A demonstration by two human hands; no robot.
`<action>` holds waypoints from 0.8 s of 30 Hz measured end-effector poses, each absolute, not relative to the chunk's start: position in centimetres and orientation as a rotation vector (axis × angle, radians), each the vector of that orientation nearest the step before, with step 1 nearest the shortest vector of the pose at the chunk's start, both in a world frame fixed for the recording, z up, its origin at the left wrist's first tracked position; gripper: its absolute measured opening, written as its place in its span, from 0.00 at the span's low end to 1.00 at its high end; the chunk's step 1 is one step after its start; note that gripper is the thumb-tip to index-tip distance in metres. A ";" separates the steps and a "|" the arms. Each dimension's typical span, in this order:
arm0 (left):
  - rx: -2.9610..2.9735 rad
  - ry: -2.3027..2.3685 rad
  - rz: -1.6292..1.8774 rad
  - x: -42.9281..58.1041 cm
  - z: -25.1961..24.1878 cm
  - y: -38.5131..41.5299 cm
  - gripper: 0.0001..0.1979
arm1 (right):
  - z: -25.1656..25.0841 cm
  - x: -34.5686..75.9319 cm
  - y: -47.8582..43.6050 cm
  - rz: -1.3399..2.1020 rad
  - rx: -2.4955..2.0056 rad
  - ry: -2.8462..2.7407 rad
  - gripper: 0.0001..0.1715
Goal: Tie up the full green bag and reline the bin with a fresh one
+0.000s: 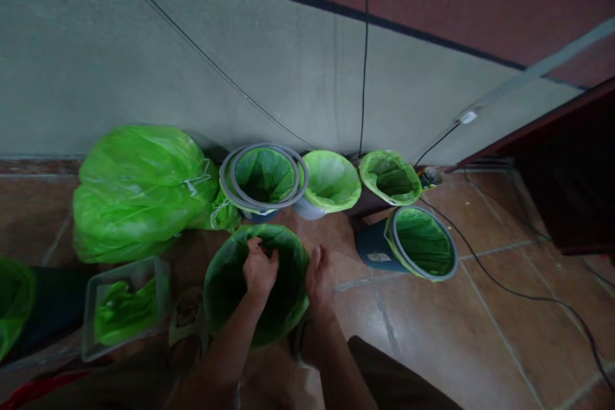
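Grey wall point(269, 57) below, maroon above, meets a brown tiled floor point(446, 333), where a black cord point(552, 299) snakes off to the right. Between the person's legs stands the bin point(209, 282), upright and fitted with a green liner point(230, 262). Left hand point(261, 269) reaches over its mouth, fingers curled and thumb a little apart; whether they pinch the liner I cannot tell. Right hand point(319, 278) is upright along the outside of the right rim — blurred, so its hold is also unclear.

Behind, near the wall, sit a plump green bag point(139, 192), a lined bin topped by two overlapping grey rings point(225, 189), a pale bin point(310, 210) and a brown bin point(365, 202). Right of the hands, a blue bin point(372, 243) leans over. On the left — beside a dark bin point(62, 301) lying sideways — a clear tub point(164, 288) holds loose green plastic point(127, 314).
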State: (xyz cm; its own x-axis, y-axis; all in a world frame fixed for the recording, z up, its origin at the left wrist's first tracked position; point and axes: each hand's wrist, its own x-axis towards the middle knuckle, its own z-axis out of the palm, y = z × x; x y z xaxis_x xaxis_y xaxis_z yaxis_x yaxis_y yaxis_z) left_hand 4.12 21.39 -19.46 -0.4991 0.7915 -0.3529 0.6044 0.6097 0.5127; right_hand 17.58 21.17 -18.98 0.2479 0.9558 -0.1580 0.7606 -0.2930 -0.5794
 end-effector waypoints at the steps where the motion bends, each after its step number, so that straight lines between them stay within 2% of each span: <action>1: 1.153 2.258 0.383 4.2 -19.5 21.5 0.29 | -18.5 17.7 22.6 0.744 -2.127 -1.561 0.35; 5: 1.350 2.150 0.082 4.3 -20.4 22.5 0.20 | -17.8 17.0 27.4 0.892 -2.104 -1.731 0.30; 12: 1.403 2.018 -0.015 4.3 -23.0 22.5 0.15 | -20.5 15.9 26.7 0.990 -1.858 -2.068 0.24; 18: 1.375 1.995 -0.007 3.2 -23.3 22.4 0.14 | -21.0 17.0 25.2 0.995 -1.965 -2.143 0.26; 22: 1.307 2.040 0.064 2.7 -21.9 21.9 0.09 | -19.9 16.7 25.8 0.883 -1.877 -2.084 0.34; 24: 1.238 2.121 0.133 2.9 -21.1 21.3 0.12 | -19.1 15.7 26.8 0.812 -1.793 -2.070 0.32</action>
